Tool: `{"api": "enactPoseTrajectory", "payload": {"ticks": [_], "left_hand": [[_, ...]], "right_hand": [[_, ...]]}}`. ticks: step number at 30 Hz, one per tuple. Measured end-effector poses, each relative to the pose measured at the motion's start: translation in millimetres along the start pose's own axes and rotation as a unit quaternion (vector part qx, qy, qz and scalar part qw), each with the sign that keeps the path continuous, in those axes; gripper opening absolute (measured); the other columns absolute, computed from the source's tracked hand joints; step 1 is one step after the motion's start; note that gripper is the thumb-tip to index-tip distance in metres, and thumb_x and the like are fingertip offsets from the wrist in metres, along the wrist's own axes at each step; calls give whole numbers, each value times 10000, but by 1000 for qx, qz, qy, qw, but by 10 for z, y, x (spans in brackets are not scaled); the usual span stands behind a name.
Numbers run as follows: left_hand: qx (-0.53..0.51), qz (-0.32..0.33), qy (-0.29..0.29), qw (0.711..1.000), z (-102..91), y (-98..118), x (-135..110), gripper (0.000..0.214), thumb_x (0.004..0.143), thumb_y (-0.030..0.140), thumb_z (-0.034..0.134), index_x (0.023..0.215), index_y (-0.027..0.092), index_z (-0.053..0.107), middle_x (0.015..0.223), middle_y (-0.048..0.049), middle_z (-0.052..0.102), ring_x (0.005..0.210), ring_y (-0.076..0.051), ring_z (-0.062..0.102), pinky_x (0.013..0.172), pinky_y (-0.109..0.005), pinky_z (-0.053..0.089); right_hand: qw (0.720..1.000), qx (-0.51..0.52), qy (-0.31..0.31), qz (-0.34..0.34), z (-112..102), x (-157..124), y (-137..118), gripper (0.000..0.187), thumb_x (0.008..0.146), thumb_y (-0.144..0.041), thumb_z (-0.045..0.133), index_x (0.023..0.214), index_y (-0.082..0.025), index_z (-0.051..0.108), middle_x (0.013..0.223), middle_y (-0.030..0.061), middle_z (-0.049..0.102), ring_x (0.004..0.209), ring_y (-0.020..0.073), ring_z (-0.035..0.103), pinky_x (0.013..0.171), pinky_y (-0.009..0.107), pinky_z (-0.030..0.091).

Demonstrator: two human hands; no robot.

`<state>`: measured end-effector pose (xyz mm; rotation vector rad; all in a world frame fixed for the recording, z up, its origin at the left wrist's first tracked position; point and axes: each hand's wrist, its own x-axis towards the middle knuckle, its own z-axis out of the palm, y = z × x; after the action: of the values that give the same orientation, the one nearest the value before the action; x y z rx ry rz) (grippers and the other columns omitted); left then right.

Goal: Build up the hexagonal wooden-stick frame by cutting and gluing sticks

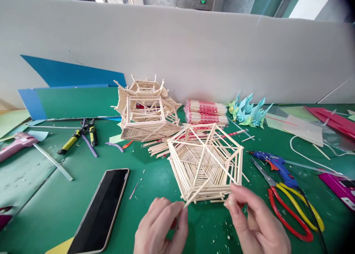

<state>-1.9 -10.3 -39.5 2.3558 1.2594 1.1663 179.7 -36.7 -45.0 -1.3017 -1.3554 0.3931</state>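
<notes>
A hexagonal frame of thin wooden sticks (205, 161) stands on the green table (69, 195) in front of me. My left hand (162, 228) pinches the near end of one loose stick (195, 196) that leans on the frame's near edge. My right hand (256, 222) has its fingers curled together at the frame's near right corner, touching or pinching a stick there. A larger stick-built pavilion model (145, 109) lies tipped behind the frame, with loose sticks under it.
A black phone (101, 209) lies to the left. Red-and-yellow scissors (291, 206) and a blue glue gun (276, 165) lie to the right. Wrapped stick bundles (206, 111), paper cranes (249, 111), yellow-handled cutters (80, 134) and a pink glue gun (16, 143) sit further back. A white partition closes the far side.
</notes>
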Motion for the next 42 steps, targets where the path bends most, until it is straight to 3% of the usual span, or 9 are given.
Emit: {"api": "enactPoseTrajectory", "payload": {"ticks": [3, 6, 10, 14, 20, 28, 36, 42], "left_hand": [[-3, -26, 7, 1000, 25, -23, -10, 100, 785, 65, 560, 803, 164, 558, 569, 33, 450, 497, -101, 455, 489, -201, 420], [-7, -33, 15, 999, 52, -39, -47, 100, 790, 63, 552, 797, 162, 555, 568, 38, 437, 498, -97, 452, 492, -195, 419], [-7, -37, 14, 999, 71, -48, -88, 107, 788, 59, 552, 808, 164, 554, 565, 45, 427, 495, -91, 458, 481, -186, 413], [-2, -42, 29, 999, 92, -38, -101, 114, 784, 54, 551, 797, 167, 556, 559, 48, 421, 484, -86, 449, 462, -177, 399], [-5, -67, 50, 996, 118, -14, -126, 118, 792, 65, 533, 790, 179, 561, 555, 44, 418, 496, -97, 443, 440, -185, 374], [9, -10, 47, 999, 112, -70, -95, 170, 770, 22, 546, 855, 169, 533, 573, 29, 483, 517, -111, 445, 507, -237, 403], [36, 31, 59, 997, 186, -99, -113, 284, 778, 18, 543, 1046, 111, 547, 622, -20, 561, 558, -138, 496, 537, -266, 446], [81, 58, 75, 992, 220, -110, -74, 192, 796, 43, 524, 973, 109, 561, 547, 14, 510, 483, -121, 461, 488, -250, 423]], "right_hand": [[971, -121, -94, -185, -3, 91, 66, 342, 776, -48, 540, 1071, -214, 586, 905, 54, 610, 809, 175, 575, 699, 307, 465], [940, -198, -123, -250, 57, 181, 85, 375, 774, -81, 569, 1129, -200, 594, 971, 70, 577, 871, 192, 537, 743, 337, 436], [932, -238, -133, -241, 181, 216, 44, 347, 807, -154, 575, 1143, -233, 610, 1034, 60, 575, 935, 210, 506, 791, 358, 388], [946, -229, -102, -205, 259, 211, -8, 244, 853, -178, 504, 1023, -213, 675, 973, 46, 639, 887, 213, 515, 777, 374, 356], [947, -224, -108, -203, 295, 221, -8, 245, 835, -163, 516, 1002, -224, 685, 984, 30, 664, 879, 219, 511, 777, 383, 354], [956, -204, -92, -187, 327, 216, 2, 259, 838, -148, 499, 1006, -222, 681, 983, 37, 658, 884, 220, 517, 783, 389, 361], [932, -240, -146, -230, 242, 196, 115, 338, 803, -170, 585, 1129, -252, 619, 1098, 16, 603, 957, 217, 484, 812, 361, 349], [925, -253, -154, -237, 224, 208, 133, 351, 801, -190, 585, 1143, -265, 612, 1102, 7, 607, 964, 218, 487, 807, 355, 350]]}}
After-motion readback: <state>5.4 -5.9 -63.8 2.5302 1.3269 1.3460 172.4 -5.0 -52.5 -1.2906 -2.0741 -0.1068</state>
